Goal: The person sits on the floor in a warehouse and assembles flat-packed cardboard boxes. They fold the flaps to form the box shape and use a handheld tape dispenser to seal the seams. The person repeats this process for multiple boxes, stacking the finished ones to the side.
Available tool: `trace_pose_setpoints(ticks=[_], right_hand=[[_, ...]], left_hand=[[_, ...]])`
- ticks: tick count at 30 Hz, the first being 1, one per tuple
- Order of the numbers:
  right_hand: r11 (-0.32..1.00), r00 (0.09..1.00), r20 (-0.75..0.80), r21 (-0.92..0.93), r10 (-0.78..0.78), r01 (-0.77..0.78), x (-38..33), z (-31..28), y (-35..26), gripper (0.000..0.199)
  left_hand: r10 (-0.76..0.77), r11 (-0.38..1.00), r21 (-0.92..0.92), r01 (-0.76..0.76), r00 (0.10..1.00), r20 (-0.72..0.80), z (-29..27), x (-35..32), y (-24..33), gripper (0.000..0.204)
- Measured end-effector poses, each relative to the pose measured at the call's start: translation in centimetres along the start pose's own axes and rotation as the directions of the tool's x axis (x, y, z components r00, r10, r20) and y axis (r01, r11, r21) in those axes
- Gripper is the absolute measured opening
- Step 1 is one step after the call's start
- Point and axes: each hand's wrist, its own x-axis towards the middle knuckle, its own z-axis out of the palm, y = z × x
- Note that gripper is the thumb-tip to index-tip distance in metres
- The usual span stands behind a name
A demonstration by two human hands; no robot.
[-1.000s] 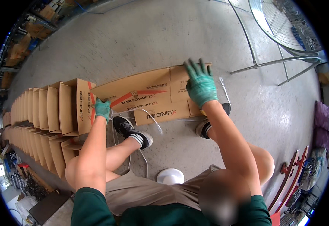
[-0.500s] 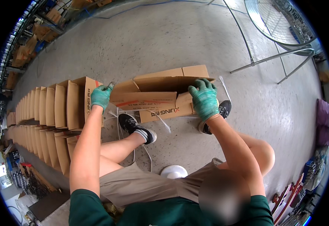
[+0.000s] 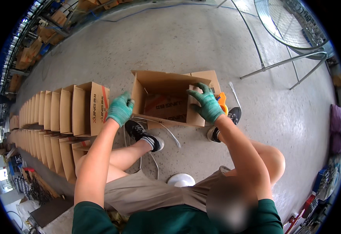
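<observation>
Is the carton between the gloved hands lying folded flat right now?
No, the carton is opened into a box shape, its hollow inside showing between the left hand and the right hand.

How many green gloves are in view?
2: one on the left hand, beside the open box; one on the right hand, at the box's right end. Others may be hidden.
</observation>
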Motion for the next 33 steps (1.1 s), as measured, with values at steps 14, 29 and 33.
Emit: trace_pose_setpoints(ticks=[14,29,33], right_hand=[[0.372,0.695,0.017,0.835,0.719,-0.405,0.4,2.7,5.6,0.036],[0.708,0.880,0.158,0.538,0.449,-0.458,-2.9,4.5,2.7,0.062],[0.669,0.879,0.162,0.591,0.449,-0.451,-1.2,3.8,2.5,0.062]], left_hand=[[-0.014,1.000,0.009,0.013,0.980,0.198,1.7,1.4,1.8,0.078],[-0.138,0.646,-0.762,0.041,0.988,-0.064,9.6,0.8,-3.5,0.098],[-0.099,0.757,-0.652,-0.048,0.977,-0.187,10.5,0.5,-4.8,0.066]])
